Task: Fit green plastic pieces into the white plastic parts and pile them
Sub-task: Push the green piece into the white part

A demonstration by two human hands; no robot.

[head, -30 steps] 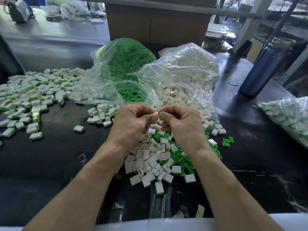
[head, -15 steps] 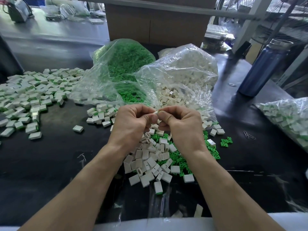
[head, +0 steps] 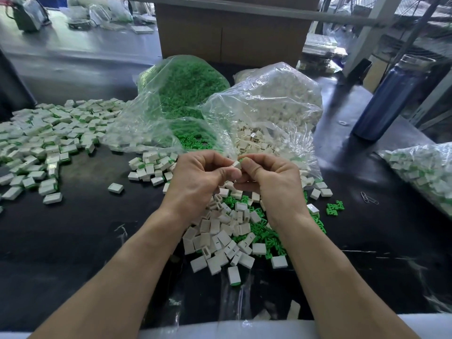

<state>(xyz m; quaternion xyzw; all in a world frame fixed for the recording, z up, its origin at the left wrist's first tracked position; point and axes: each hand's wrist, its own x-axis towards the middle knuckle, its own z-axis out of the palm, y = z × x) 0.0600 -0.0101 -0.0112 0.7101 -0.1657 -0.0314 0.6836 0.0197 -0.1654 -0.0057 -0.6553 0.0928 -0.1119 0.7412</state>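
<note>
Two bags sit side by side at centre back of the surface [head: 73, 241]: left bag [head: 181, 94], right bag [head: 276, 104]. Box [head: 232, 33] behind them. Assembled pile [head: 44, 143] far left. Loose heap [head: 232, 231] in front of the bags. Bottle [head: 389, 99] right rear, third bag [head: 425, 172] at the right edge.

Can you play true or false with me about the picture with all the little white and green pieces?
1. The left hand holds a small white part. True.
2. The blue bottle lies on its side. False: it stands upright at the right.
3. The big pile of finished pieces is on the left. True.
4. The bag of green pieces is closer to the person than the hands. False: it sits behind them.
5. The right hand rests flat on the table. False: it pinches a green piece against the white part.
</note>
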